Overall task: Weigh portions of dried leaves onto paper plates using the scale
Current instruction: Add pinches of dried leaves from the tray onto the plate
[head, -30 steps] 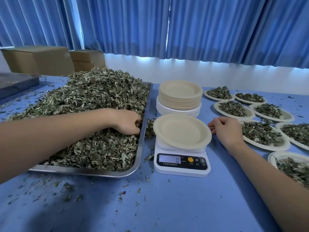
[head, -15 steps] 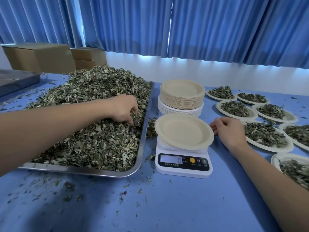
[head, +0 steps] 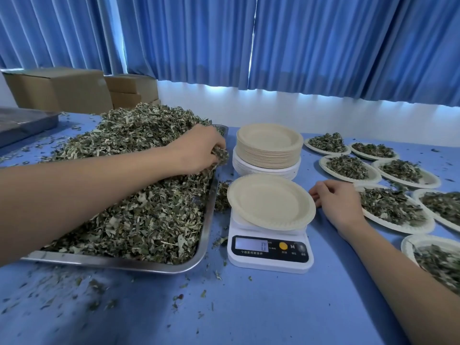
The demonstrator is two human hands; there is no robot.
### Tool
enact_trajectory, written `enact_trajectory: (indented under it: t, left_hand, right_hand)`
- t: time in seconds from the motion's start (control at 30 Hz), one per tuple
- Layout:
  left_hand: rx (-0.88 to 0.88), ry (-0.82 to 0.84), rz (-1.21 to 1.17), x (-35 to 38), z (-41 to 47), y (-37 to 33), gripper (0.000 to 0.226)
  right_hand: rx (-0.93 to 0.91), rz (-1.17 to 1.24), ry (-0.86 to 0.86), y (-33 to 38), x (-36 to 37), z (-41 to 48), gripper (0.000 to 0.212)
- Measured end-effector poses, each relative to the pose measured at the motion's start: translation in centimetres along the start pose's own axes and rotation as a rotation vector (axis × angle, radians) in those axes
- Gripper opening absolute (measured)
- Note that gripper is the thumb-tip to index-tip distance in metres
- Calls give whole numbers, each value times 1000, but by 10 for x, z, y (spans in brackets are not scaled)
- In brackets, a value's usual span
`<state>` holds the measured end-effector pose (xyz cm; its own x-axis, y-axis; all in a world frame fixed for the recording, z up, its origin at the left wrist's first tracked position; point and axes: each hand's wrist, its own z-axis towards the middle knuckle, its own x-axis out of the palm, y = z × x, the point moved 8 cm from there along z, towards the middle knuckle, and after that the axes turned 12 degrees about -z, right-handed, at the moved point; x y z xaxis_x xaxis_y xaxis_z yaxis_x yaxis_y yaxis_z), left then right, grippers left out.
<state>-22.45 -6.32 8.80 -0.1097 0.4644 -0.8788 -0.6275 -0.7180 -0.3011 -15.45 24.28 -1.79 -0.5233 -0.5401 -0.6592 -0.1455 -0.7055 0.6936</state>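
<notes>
Left hand (head: pixel 199 148) lifted off the pile, fingers curled round a clump of dried leaves (head: pixel 220 154) over the heaped steel tray (head: pixel 206 225), bare paper plate (head: pixel 268 202) on the scale (head: pixel 268 260), right hand (head: pixel 336 202) loose on the surface (head: pixel 273 307) beside it, holding nothing

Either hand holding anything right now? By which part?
Left hand grips a clump of dried leaves, fingers curled around it, above the tray. Right hand holds nothing; it rests on the table beside the empty plate.

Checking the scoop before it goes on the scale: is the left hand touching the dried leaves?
Touching. The head view shows the left hand with its fingers curled round a clump of dried leaves above the tray.
</notes>
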Motion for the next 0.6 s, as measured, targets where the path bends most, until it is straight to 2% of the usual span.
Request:
enact_trajectory:
  t: [0.07, 0.13, 0.23, 0.3, 0.33, 0.37, 0.43, 0.5, 0.53, 0.6]
  left_hand:
    - [55, -49, -110, 0, 3, -21, 26]
    - [116, -6, -221, 9, 7, -45, 28]
    - [184, 211, -273, 41, 6, -73, 35]
    - [143, 371, -331, 60, 4, -77, 47]
    - [106, 391, -398, 61, 6, -74, 50]
    - [77, 328, -465, 55, 11, -68, 48]
    - [34, 43, -530, 29, 24, -45, 31]
    - [-22, -184, -470, 8, 30, -16, 22]
    - [-57, -226, -381, 4, 31, -2, 19]
    - [-127, -172, -140, 9, 33, 26, 16]
  right_hand:
    - [-19, -30, 8, 3, 0, -1, 36]
    - [-34, -46, 14, 4, 1, -2, 36]
    - [-45, -52, 19, 5, 1, -2, 37]
    - [-54, -57, 22, 5, 1, -1, 37]
    - [-57, -56, 24, 5, 1, -1, 37]
    - [-60, -51, 27, 5, 2, -1, 37]
    - [-62, -43, 31, 4, 2, -1, 37]
    - [-66, -38, 29, 5, 2, -1, 37]
    - [-69, -38, 29, 6, 2, -1, 37]
    - [-71, -37, 32, 7, 2, -1, 37]
